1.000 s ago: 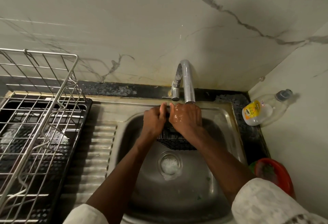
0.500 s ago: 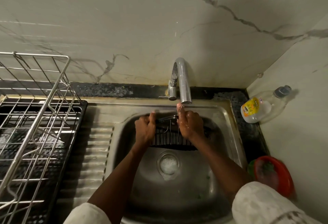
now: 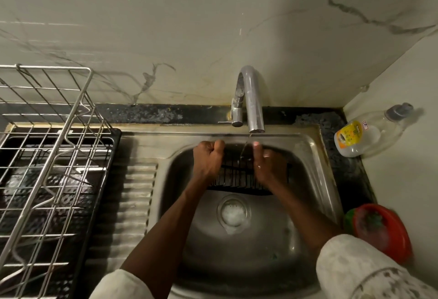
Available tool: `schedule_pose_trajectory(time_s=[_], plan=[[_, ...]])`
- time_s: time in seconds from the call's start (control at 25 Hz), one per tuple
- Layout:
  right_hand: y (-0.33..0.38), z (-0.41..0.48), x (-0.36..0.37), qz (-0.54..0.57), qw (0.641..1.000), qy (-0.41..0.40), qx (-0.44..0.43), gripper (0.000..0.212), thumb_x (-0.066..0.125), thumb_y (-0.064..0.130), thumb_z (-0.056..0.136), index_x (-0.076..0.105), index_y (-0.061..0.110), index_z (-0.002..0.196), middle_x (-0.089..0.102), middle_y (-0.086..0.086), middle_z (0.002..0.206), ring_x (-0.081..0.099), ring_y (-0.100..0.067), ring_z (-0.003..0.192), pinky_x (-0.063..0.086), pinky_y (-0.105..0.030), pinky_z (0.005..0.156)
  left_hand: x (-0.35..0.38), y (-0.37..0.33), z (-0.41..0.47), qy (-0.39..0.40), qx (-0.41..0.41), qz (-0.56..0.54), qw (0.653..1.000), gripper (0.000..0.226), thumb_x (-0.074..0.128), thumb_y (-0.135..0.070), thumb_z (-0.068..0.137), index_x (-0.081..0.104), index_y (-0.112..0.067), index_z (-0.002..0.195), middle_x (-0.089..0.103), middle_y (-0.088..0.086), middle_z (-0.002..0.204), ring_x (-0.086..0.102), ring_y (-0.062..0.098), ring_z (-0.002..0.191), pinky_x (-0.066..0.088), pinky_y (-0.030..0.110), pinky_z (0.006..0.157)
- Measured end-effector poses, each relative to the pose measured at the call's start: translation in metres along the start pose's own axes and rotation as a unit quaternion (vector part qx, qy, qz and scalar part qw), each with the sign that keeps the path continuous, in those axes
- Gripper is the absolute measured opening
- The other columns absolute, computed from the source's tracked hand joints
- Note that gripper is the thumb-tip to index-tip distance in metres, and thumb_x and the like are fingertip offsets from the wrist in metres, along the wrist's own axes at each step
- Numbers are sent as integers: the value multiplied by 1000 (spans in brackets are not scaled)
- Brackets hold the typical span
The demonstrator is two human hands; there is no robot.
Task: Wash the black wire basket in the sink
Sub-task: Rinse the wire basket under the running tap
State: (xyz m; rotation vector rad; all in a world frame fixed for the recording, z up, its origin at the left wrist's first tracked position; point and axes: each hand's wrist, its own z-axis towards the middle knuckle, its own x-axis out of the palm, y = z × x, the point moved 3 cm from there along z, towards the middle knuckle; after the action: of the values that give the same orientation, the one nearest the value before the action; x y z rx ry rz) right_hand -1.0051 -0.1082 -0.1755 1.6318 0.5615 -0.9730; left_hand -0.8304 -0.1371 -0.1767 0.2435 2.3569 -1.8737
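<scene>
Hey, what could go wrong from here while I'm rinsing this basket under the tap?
The right hand looks wet, so the basket could slip from it and the left hand and bang into the sink. The stream from the tap lands on thin wires close to the sink's back edge, so it may spray onto the counter. White foam sits over the drain, which might slow draining.

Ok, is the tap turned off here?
No, a thin stream of water runs from the faucet spout onto the black wire basket, which the left hand and right hand grip.
</scene>
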Motion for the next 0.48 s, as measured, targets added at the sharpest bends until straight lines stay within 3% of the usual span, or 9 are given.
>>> schedule_pose_trajectory(time_s=[0.12,0.2,0.28,0.4,0.48], plan=[[-10,2,-3,13,998,-16,60,71,24,49,108,56,16,55,53,-1,50,56,-17,48,41,-25,49,3,-1,2,-13,-2,-5,1000,32,51,-21,102,65,-4,79,68,15,70,66,26,60,57,42,57],[26,-7,6,46,998,-46,7,62,29,46,109,54,19,59,58,0,55,56,-13,50,46,-28,57,10,-9,4,-1,24,-4,1000,36,52,-21,102,64,-6,71,67,8,64,65,19,55,53,35,50],[59,-13,19,10,996,-52,-77,60,25,44,108,61,19,66,65,4,62,59,-10,57,47,-28,70,13,-9,5,-11,47,5,999,42,56,-22,101,63,-5,63,65,7,56,63,22,50,51,37,48],[53,-9,26,-64,989,7,-132,66,21,49,107,59,18,63,60,6,53,58,-9,47,52,-26,59,0,16,7,-40,3,-15,999,38,54,-22,100,67,-11,67,68,6,62,66,23,57,54,35,52],[21,-3,20,-80,992,43,-90,73,19,54,107,56,16,56,55,5,47,56,-10,43,50,-26,55,-11,29,3,-66,-38,-36,996,26,55,-21,100,65,-11,77,67,5,70,64,13,63,53,30,58]])
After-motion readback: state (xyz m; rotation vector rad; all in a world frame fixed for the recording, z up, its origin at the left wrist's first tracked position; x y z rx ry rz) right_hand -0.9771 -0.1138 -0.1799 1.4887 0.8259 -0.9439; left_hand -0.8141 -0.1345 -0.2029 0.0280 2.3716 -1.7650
